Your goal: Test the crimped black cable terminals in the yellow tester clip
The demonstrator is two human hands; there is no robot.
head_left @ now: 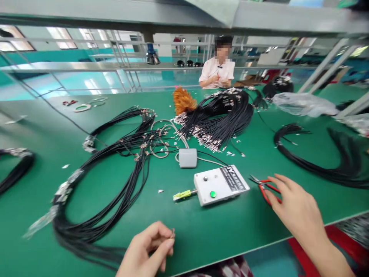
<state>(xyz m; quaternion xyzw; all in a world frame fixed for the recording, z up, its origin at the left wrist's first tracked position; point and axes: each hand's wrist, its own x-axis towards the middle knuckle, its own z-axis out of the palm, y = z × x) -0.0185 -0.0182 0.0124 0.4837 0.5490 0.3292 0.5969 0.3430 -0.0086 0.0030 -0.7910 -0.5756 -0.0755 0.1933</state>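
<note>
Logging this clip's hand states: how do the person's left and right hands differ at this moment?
The left hand is curled, pinching a small metal piece between thumb and fingertip above the table edge. The right hand is spread flat, palm down, fingers on the red-handled pliers beside the white tester box. Both are bare and over the green table.

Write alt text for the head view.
A right hand reaches onto red-handled pliers on a green table, beside a white box with a green button. The left hand pinches a small metal piece; black cable bundles lie around.
</note>
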